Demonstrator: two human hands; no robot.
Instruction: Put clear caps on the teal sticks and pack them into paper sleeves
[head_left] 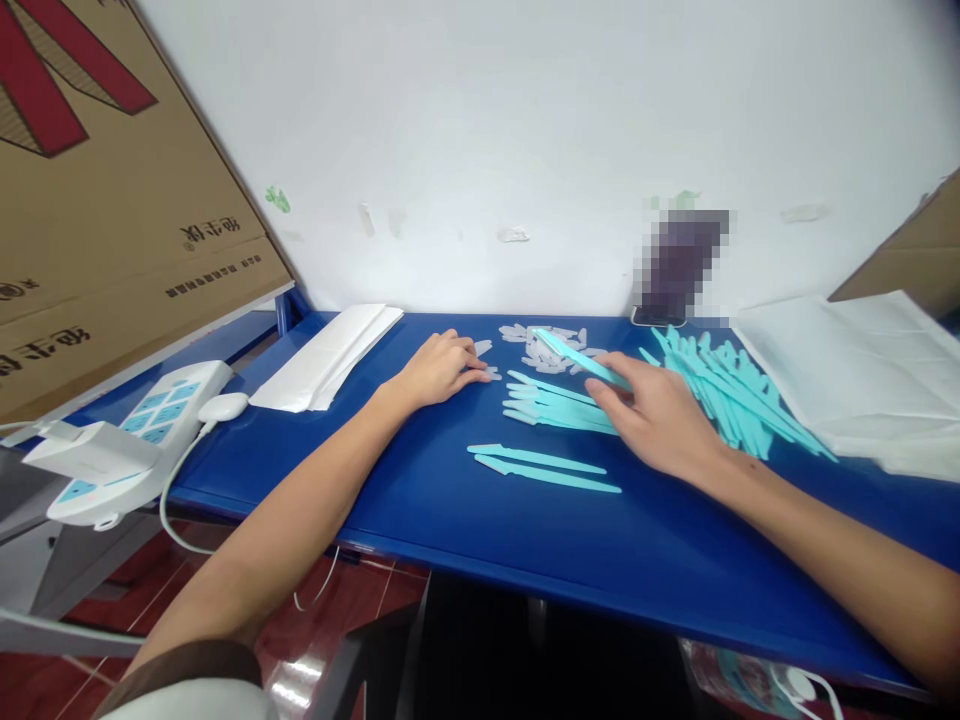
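Note:
My right hand (660,410) is closed round the handle of a teal eyebrow razor (574,355), whose blade end points to the left. My left hand (445,368) is low over the table with its fingertips drawn together at a small clear plastic cap (493,373). Just right of those fingers lies a loose heap of the same clear caps (551,350). Below the held razor is a row of teal razors (555,408). Nearer the front, two more razors (544,470) lie side by side. A big pile of razors (724,385) is beyond my right wrist.
White paper sleeves (330,355) lie at the left of the blue table (450,510). A power strip (150,430) with a plug and cable is at the left edge. A phone (682,265) leans on the wall. White plastic bags (862,370) are at the right, and a large carton (112,200) stands left.

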